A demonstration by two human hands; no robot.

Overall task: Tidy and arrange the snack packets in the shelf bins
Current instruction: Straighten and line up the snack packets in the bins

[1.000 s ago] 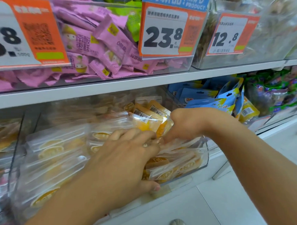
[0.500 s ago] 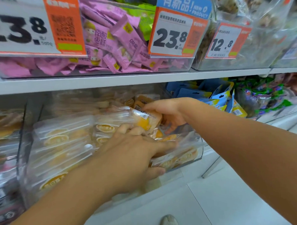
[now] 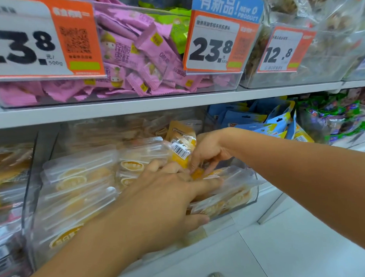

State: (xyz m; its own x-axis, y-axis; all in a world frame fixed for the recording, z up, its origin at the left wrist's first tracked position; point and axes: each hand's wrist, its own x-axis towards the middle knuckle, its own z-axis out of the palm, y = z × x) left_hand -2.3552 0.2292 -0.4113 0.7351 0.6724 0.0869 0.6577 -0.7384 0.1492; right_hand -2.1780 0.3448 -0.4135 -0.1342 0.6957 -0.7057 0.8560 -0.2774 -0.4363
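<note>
Clear snack packets (image 3: 79, 179) with yellow oval labels fill the clear bin (image 3: 254, 198) at centre frame. One yellow barcoded packet (image 3: 181, 147) stands tilted at the pile's back, more upright than before. The right hand (image 3: 209, 152) pinches packets just below it, fingers now pointing down. The left hand (image 3: 165, 201) lies spread flat, pressing the pile.
</note>
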